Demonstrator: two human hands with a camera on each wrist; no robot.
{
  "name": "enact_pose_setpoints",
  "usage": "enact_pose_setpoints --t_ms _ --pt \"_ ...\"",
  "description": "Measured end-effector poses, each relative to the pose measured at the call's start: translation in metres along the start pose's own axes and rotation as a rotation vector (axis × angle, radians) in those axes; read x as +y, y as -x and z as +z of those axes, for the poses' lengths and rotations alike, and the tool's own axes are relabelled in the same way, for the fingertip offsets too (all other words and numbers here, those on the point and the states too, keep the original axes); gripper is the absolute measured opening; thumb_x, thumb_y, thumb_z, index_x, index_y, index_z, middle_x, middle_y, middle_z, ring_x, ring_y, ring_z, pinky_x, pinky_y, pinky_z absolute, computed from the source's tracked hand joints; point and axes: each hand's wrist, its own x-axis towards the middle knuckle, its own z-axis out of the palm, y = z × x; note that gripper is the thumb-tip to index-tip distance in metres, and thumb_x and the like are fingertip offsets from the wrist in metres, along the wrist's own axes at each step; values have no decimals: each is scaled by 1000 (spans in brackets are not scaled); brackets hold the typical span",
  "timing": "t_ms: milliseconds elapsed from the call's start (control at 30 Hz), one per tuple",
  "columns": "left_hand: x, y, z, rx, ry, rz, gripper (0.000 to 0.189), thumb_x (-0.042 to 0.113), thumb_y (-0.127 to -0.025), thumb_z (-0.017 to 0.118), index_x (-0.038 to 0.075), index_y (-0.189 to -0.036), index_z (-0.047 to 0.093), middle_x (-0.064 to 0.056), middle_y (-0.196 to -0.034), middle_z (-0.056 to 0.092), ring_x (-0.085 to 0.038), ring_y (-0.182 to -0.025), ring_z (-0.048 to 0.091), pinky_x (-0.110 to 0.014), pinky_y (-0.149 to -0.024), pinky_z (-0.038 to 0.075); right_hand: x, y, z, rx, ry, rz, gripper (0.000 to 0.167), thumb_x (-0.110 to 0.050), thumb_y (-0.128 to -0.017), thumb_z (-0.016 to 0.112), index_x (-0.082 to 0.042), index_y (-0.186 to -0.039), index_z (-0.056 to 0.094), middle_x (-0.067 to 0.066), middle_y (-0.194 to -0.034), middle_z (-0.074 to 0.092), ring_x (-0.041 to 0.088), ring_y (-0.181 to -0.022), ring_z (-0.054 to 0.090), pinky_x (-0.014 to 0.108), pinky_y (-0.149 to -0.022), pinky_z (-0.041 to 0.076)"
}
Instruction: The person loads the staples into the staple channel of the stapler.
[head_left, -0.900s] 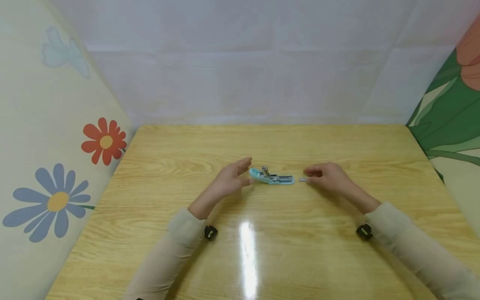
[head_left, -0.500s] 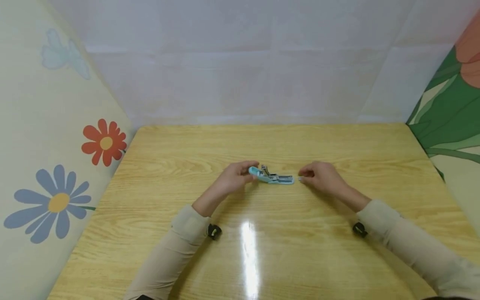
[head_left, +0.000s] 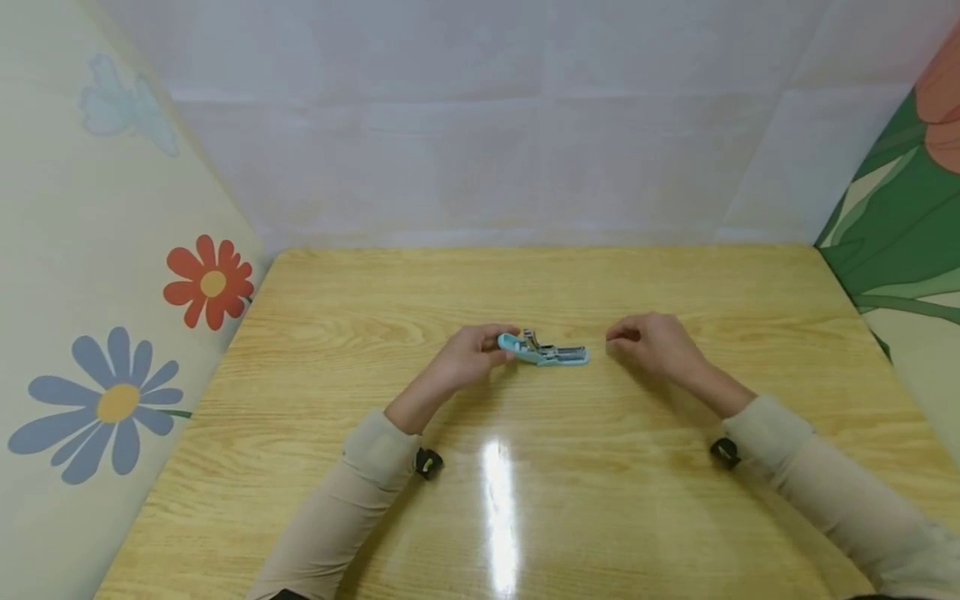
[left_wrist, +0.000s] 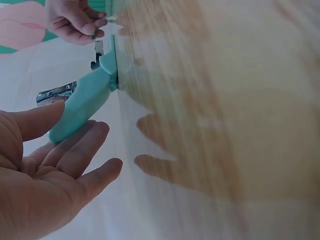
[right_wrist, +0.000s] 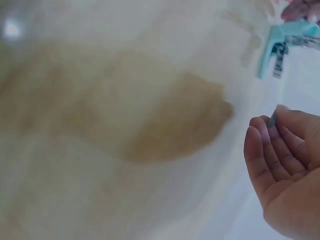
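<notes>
An opened light-teal stapler (head_left: 562,361) lies on the wooden table, its cover swung back to the left and its metal magazine (head_left: 531,340) tilted up in the middle. My left hand (head_left: 463,358) holds the raised cover (left_wrist: 82,107) at its end, thumb on one side and fingers on the other. To the right of the stapler, my right hand (head_left: 662,343) pinches a small grey strip of staples (right_wrist: 272,119) between thumb and fingertips. A short gap separates that hand from the stapler's front end. Most of the strip is hidden by the fingers.
The glossy table (head_left: 600,517) ends at a white wall covering (head_left: 480,167) behind and flowered panels on both sides. A bright light reflection (head_left: 498,517) lies on its front part. Dark wrist cameras (head_left: 428,463) sit under both cuffs.
My left hand has moved right and taken hold of the stapler's cover. My right hand moved left toward the stapler with the staples, then back slightly right. The strip now shows less beyond the fingers.
</notes>
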Motion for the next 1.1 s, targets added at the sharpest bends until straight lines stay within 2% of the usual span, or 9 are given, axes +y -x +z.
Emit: enact_pose_setpoints --t_ms 233,433,633,867,1100 --pt "2 0 -1 0 -37 -17 43 13 -99 66 11 -142 59 -13 -134 68 -27 -124 65 -31 -86 58 -2 -1 -24 22 -31 -11 17 -15 -99 67 -5 -109 77 15 -107 77 29 -96 73 46 -85 59" --pt "4 0 -2 1 -57 -24 43 14 -99 66 14 -142 60 -12 -136 67 -27 -125 64 -32 -87 58 -7 -2 -34 57 -50 -49 19 -15 -99 67 -4 -111 77 15 -108 77 28 -94 74 45 -82 60" --pt "5 -2 -2 -1 -48 -46 42 17 -100 66 17 -141 60 -9 -137 67 -26 -124 65 -29 -83 55 -10 -5 -35 98 -72 -90 19 -15 -98 68 -5 -111 77 14 -108 78 27 -94 75 44 -81 61" --pt "4 -5 -4 -14 -38 -30 40 17 -100 65 18 -140 62 -9 -135 68 -25 -123 66 -26 -67 47 -16 -9 -31 151 -110 -137 17 -14 -96 71 -6 -109 79 13 -106 78 25 -90 76 41 -77 61" --pt "2 -7 -5 -32 -45 -16 40 16 -100 65 17 -139 62 -9 -134 68 -24 -122 66 -27 -72 49 -21 -13 -24 137 -149 -141 17 -14 -95 72 -6 -108 79 13 -104 79 25 -90 76 38 -77 62"
